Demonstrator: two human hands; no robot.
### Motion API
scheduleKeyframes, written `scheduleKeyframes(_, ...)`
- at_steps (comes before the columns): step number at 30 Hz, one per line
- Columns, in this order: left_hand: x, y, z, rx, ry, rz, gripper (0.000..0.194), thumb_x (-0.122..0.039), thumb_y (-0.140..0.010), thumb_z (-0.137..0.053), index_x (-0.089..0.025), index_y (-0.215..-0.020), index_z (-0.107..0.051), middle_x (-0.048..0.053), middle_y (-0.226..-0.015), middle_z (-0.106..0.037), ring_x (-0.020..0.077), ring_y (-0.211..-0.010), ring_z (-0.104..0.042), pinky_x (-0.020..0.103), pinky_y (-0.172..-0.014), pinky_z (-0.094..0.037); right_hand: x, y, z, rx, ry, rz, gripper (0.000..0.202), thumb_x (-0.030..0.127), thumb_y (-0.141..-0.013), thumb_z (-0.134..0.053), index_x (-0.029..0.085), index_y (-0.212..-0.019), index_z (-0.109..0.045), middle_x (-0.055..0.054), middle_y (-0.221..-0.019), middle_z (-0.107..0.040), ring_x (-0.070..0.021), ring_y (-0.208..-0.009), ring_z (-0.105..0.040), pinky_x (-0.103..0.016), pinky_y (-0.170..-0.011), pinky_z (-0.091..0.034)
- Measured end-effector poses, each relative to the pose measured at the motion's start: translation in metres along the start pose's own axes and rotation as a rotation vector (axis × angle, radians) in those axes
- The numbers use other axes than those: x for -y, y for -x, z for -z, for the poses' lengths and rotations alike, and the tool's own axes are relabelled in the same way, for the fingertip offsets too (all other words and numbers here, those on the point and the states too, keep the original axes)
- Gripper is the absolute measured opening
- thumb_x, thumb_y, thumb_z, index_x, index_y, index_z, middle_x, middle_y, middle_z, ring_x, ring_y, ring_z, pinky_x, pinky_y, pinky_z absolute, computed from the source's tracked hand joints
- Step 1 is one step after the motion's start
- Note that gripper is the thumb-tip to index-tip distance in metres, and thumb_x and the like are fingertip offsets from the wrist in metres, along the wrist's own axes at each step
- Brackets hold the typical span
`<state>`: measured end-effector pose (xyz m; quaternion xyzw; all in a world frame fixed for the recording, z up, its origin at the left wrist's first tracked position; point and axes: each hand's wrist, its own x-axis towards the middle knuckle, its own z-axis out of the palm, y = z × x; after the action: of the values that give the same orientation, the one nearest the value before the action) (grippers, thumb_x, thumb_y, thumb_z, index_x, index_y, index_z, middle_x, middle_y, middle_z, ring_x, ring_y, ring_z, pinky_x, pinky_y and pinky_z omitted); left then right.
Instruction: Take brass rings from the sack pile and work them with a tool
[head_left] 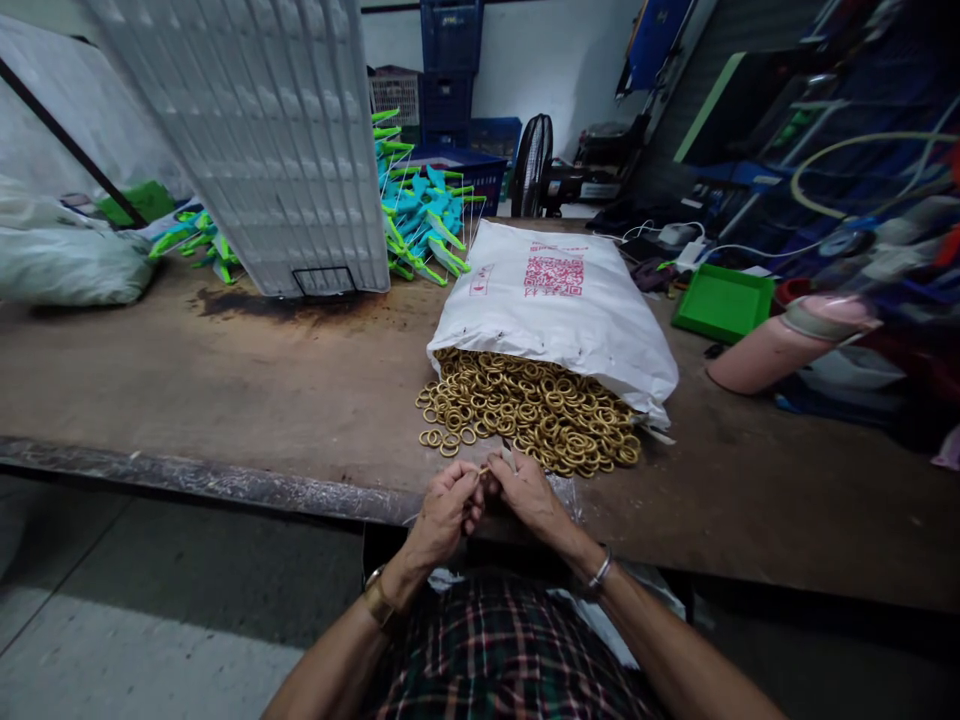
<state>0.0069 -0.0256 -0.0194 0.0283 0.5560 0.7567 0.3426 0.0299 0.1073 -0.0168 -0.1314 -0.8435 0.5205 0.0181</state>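
Note:
A white sack (555, 290) with red print lies on its side on the brown table, its mouth towards me. Several gold-coloured rings (540, 405) spill from it in a heap. Just in front of the heap, my left hand (450, 505) pinches a small gold ring (484, 470) with thumb and finger. Close against it, my right hand (529, 490) has its fingers closed round a thin, pale, flat tool (509, 458), whose lower part is hidden by the fingers.
The wooden table (187, 390) has its front edge near me. A white ribbed panel (277, 150) stands at the back left beside green and blue plastic pieces (427, 215). At the right are a green tray (724, 303) and a pink bottle (784, 345). A black fan (534, 165) stands behind.

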Motion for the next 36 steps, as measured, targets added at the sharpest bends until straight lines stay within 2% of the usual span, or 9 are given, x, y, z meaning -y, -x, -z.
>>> scheduleKeyframes(3,-0.001,0.0,0.0,-0.015,0.049,-0.006,0.032,-0.047,-0.072,-0.061,-0.018,-0.076,-0.049,-0.006,-0.055,-0.047,0.0035,-0.039,-0.038,0.015,-0.036,-0.024,-0.007,0.002,0.001,-0.037,0.157,0.066,0.023,0.029,-0.082,-0.035,0.02,-0.065,-0.046,0.002,-0.056,-0.048,-0.0123,-0.053,-0.044,-0.023,-0.053,-0.034)
scheduleKeyframes(6,-0.002,0.0,0.001,-0.035,0.044,-0.02,0.031,-0.046,-0.072,-0.061,-0.018,-0.076,-0.049,-0.006,-0.055,-0.047,0.0036,-0.04,-0.039,0.014,-0.036,-0.024,-0.013,0.006,-0.001,0.024,0.361,0.179,0.015,0.019,-0.078,-0.037,0.02,-0.072,-0.051,0.0,-0.06,-0.052,-0.0132,-0.055,-0.045,-0.024,-0.053,-0.031)
scheduleKeyframes(11,-0.001,-0.001,0.002,-0.054,0.001,-0.023,0.033,-0.048,-0.072,-0.06,-0.018,-0.076,-0.047,-0.006,-0.056,-0.048,0.0037,-0.041,-0.04,0.014,-0.036,-0.025,-0.015,0.012,-0.006,0.07,0.538,0.249,0.024,0.011,-0.071,-0.039,0.02,-0.087,-0.055,-0.003,-0.07,-0.06,-0.0148,-0.061,-0.051,-0.025,-0.058,-0.032)
scheduleKeyframes(18,0.003,-0.001,0.004,-0.063,-0.108,-0.068,0.032,-0.049,-0.075,-0.056,-0.019,-0.074,-0.047,-0.006,-0.055,-0.048,0.0049,-0.042,-0.041,0.014,-0.037,-0.028,-0.011,0.011,-0.003,0.083,0.582,0.233,0.029,0.009,-0.07,-0.038,0.019,-0.091,-0.056,-0.004,-0.074,-0.062,-0.0156,-0.063,-0.052,-0.026,-0.058,-0.031)
scheduleKeyframes(23,0.004,-0.002,0.005,-0.089,-0.158,-0.11,0.035,-0.051,-0.074,-0.058,-0.019,-0.07,-0.047,-0.005,-0.055,-0.048,0.0055,-0.042,-0.041,0.016,-0.038,-0.029,-0.009,0.012,-0.004,0.126,0.623,0.209,0.03,0.008,-0.069,-0.038,0.018,-0.09,-0.056,-0.003,-0.069,-0.061,-0.0145,-0.059,-0.049,-0.026,-0.055,-0.029)
scheduleKeyframes(26,0.005,0.001,0.008,-0.071,-0.177,-0.149,0.034,-0.051,-0.075,-0.057,-0.018,-0.068,-0.047,-0.005,-0.055,-0.048,0.0051,-0.043,-0.041,0.016,-0.039,-0.029,-0.007,0.01,-0.003,0.205,0.649,0.195,0.029,0.008,-0.07,-0.039,0.018,-0.091,-0.056,-0.003,-0.068,-0.061,-0.014,-0.057,-0.049,-0.026,-0.054,-0.027)
scheduleKeyframes(29,0.003,0.01,0.009,-0.02,-0.183,-0.138,0.034,-0.049,-0.077,-0.056,-0.018,-0.068,-0.046,-0.005,-0.054,-0.048,0.0052,-0.043,-0.042,0.016,-0.04,-0.03,-0.006,0.001,0.0,0.219,0.725,0.167,0.026,0.011,-0.073,-0.041,0.016,-0.093,-0.056,-0.005,-0.069,-0.062,-0.0146,-0.057,-0.051,-0.026,-0.053,-0.027)
scheduleKeyframes(33,-0.004,0.021,0.002,0.124,-0.03,-0.058,0.03,-0.047,-0.078,-0.056,-0.019,-0.072,-0.046,-0.005,-0.056,-0.049,0.0049,-0.04,-0.041,0.016,-0.037,-0.029,-0.004,-0.015,-0.001,0.142,0.808,0.128,0.024,0.013,-0.079,-0.039,0.015,-0.096,-0.055,-0.006,-0.073,-0.063,-0.0154,-0.061,-0.054,-0.026,-0.054,-0.028)
scheduleKeyframes(36,-0.007,0.02,0.001,0.119,0.178,-0.017,0.03,-0.046,-0.077,-0.057,-0.018,-0.072,-0.047,-0.003,-0.064,-0.052,0.0045,-0.042,-0.041,0.016,-0.035,-0.029,0.002,-0.025,-0.009,0.07,0.807,0.133,0.02,0.014,-0.082,-0.039,0.015,-0.097,-0.053,-0.007,-0.078,-0.064,-0.0158,-0.067,-0.058,-0.026,-0.056,-0.029)
